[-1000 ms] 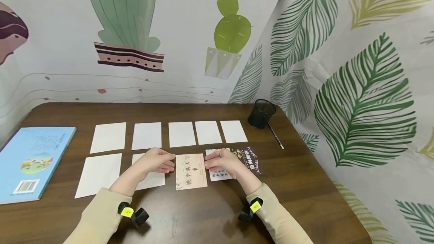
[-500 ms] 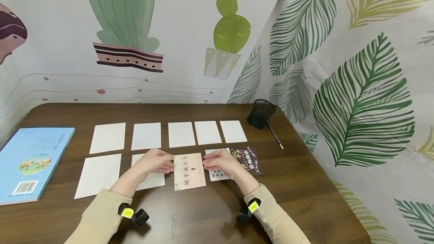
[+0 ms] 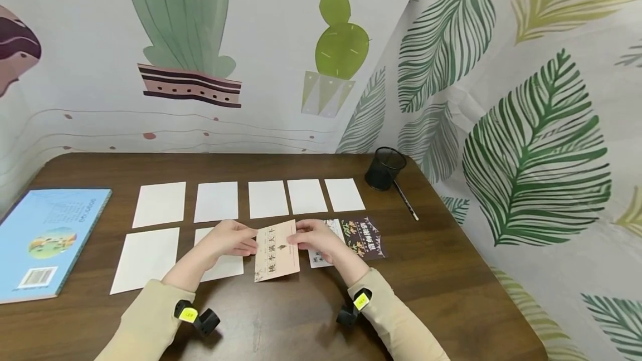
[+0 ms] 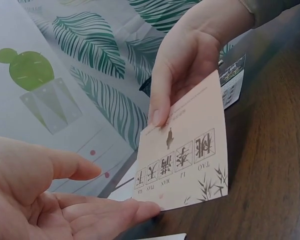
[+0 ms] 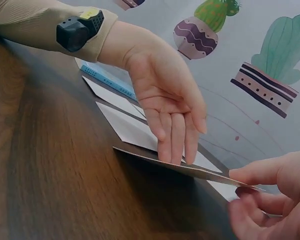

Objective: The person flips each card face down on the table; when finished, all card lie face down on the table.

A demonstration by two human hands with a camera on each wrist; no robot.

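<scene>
A pale pink card (image 3: 277,250) with a column of dark characters lies in the near row on the brown table (image 3: 301,322). My right hand (image 3: 301,237) pinches its right edge between thumb and fingers and holds that side lifted off the wood. In the right wrist view the card (image 5: 180,167) shows edge-on and tilted, with my right hand (image 5: 255,197) pinching its end. My left hand (image 3: 251,244) has straight fingers whose tips touch the card's left edge. In the left wrist view the card (image 4: 190,160) rests against my left hand (image 4: 115,212), and my right hand (image 4: 185,70) holds it from above.
Five white cards (image 3: 268,198) form the far row, and two more (image 3: 145,258) lie at the near left. A white printed card (image 3: 321,258) and a dark card (image 3: 365,237) sit to the right. There is a blue book (image 3: 47,238) at the left, a black mesh cup (image 3: 385,169) and a pencil (image 3: 407,200) at the back right.
My right hand has taken hold of the pink card's right edge and lifted it, so the card now tilts and sits slightly further left. My left hand has stayed at the left edge.
</scene>
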